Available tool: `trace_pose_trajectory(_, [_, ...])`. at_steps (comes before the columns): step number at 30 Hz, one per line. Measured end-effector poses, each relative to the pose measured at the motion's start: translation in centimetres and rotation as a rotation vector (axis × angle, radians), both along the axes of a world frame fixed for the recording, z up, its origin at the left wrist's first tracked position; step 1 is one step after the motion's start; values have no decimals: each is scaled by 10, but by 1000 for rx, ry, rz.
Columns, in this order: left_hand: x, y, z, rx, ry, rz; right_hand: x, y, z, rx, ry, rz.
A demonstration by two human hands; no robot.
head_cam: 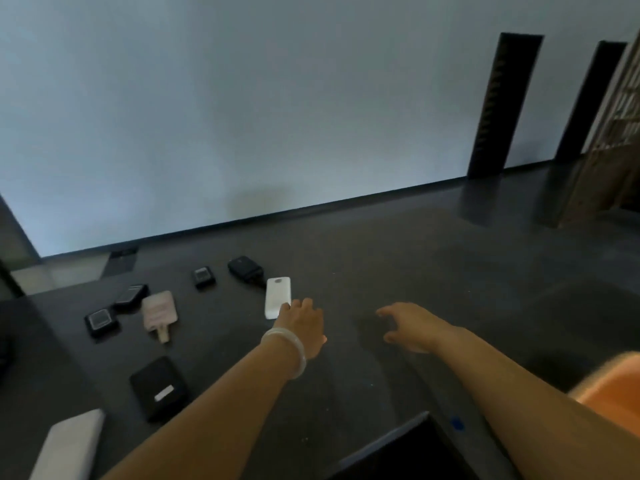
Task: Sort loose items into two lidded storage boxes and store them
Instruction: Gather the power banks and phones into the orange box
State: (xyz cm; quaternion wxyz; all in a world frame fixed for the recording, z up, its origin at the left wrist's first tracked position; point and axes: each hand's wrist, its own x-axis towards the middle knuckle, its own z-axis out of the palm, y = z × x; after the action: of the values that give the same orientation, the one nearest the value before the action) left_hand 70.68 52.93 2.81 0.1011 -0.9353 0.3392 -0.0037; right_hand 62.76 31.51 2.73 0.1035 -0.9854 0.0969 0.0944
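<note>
Head view: left hand (304,327) is reaching out flat, fingertips touching the near end of the white power bank (278,297), not curled round it. Right hand (405,325) is hovering beside it, fingers spread, holding nothing. Other loose items are lying left of that on the floor (433,271): pink power bank (159,315), black power bank (159,388). Open floor is running right and back to the wall (242,116). Dark box edge (408,445) is showing at bottom.
</note>
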Motion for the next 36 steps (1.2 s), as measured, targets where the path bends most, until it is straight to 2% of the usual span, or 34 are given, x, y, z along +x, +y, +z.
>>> trace_pose_trajectory(9, [70, 83, -35, -37, 115, 228, 118, 83, -33, 157, 18, 147])
trace_pose_trajectory(17, [113, 85, -57, -79, 203, 414, 199, 89, -61, 288, 71, 217])
trace_pose_trajectory(24, [153, 80, -80, -142, 243, 532, 258, 96, -93, 394, 27, -27])
trace_pose_trajectory(32, [205, 79, -105, -149, 308, 524, 299, 132, -125, 264, 5, -318])
trace_pose_trajectory(36, [235, 84, -120, -157, 287, 519, 309, 151, -137, 196, -83, -348])
